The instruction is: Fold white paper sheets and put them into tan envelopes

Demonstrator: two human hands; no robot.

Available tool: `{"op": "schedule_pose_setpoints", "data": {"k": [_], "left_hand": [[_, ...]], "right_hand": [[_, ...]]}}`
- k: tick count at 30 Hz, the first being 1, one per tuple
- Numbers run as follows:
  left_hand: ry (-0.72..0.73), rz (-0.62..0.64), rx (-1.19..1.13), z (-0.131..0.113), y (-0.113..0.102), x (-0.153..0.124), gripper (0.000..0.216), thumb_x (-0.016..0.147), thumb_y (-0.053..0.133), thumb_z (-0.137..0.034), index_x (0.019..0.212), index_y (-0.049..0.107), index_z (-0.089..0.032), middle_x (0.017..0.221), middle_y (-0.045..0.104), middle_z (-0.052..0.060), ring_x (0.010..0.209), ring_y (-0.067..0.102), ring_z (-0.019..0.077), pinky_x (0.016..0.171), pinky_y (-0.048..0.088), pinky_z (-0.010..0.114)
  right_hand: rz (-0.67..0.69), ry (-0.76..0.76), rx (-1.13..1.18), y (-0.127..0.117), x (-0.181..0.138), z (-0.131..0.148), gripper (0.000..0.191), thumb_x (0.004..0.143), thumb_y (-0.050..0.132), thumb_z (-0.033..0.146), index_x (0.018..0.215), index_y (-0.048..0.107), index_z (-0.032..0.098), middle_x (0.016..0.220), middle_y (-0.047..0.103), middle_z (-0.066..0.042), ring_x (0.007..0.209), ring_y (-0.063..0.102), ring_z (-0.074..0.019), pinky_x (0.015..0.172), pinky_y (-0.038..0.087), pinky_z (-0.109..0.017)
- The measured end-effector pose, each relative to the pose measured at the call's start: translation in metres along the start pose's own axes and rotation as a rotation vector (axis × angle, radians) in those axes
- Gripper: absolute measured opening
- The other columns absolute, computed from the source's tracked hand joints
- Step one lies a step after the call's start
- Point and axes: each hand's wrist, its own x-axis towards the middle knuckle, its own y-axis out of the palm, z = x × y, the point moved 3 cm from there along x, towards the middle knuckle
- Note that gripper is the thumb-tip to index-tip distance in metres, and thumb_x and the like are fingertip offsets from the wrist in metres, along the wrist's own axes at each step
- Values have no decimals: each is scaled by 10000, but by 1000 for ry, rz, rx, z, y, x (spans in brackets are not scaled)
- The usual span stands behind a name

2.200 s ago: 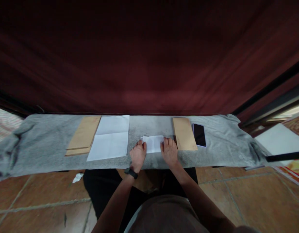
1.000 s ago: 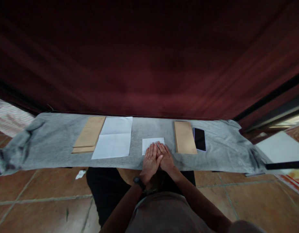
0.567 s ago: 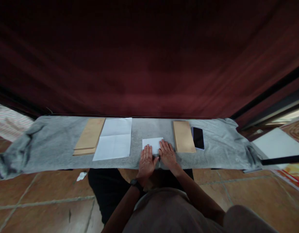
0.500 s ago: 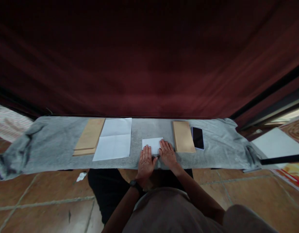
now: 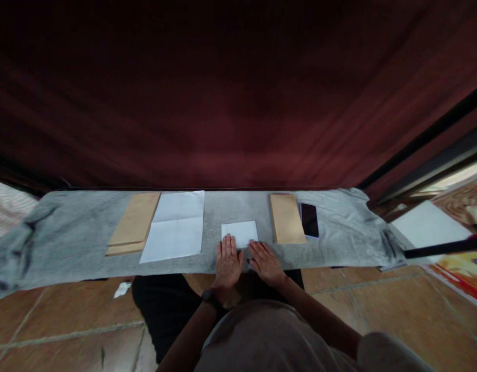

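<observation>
A small folded white paper (image 5: pixel 240 231) lies flat on the grey cloth (image 5: pixel 68 243) in front of me. My left hand (image 5: pixel 227 261) rests flat at the paper's near left corner, fingers stretched out and together. My right hand (image 5: pixel 266 261) lies flat on the cloth just below the paper's near right corner, fingers spread. Neither hand holds anything. A dark watch sits on my left wrist.
Left of the paper lies a larger creased white sheet (image 5: pixel 175 225), and beyond it a stack of brown envelopes (image 5: pixel 132 230). To the right are a brown envelope (image 5: pixel 286 218) and a dark phone (image 5: pixel 309 219). A dark red curtain (image 5: pixel 238 103) hangs behind. Tiled floor lies below.
My hands folded the small paper, pressed it flat together at its middle, then slid apart and back toward me, off most of the paper. The view has shifted a little.
</observation>
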Motion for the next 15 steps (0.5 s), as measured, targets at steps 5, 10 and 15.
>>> {"op": "schedule_pose_setpoints", "data": {"k": [5, 10, 15], "left_hand": [[300, 118, -97, -31, 1, 21, 540, 1042, 280, -318, 1541, 337, -119, 1608, 365, 118, 1512, 281, 210, 1243, 273, 453], [414, 249, -172, -37, 7, 54, 525, 1062, 242, -381, 1506, 415, -159, 1578, 425, 96, 1484, 343, 174, 1234, 285, 416], [448, 244, -154, -25, 13, 70, 533, 1064, 235, -414, 1528, 378, -194, 1612, 370, 57, 1509, 287, 171, 1247, 235, 433]], "right_hand": [[-36, 10, -4, 6, -4, -2, 455, 996, 492, 268, 1419, 545, 108, 1462, 560, -134, 1405, 464, -226, 1220, 329, -432], [-65, -36, 24, 6, -2, -2, 394, 1004, 496, 266, 1363, 597, 138, 1367, 638, -126, 1352, 518, -228, 1209, 351, -452], [-82, -19, 27, 4, -2, -2, 395, 1017, 483, 282, 1369, 580, 131, 1389, 624, -123, 1346, 523, -228, 1205, 352, -460]]}}
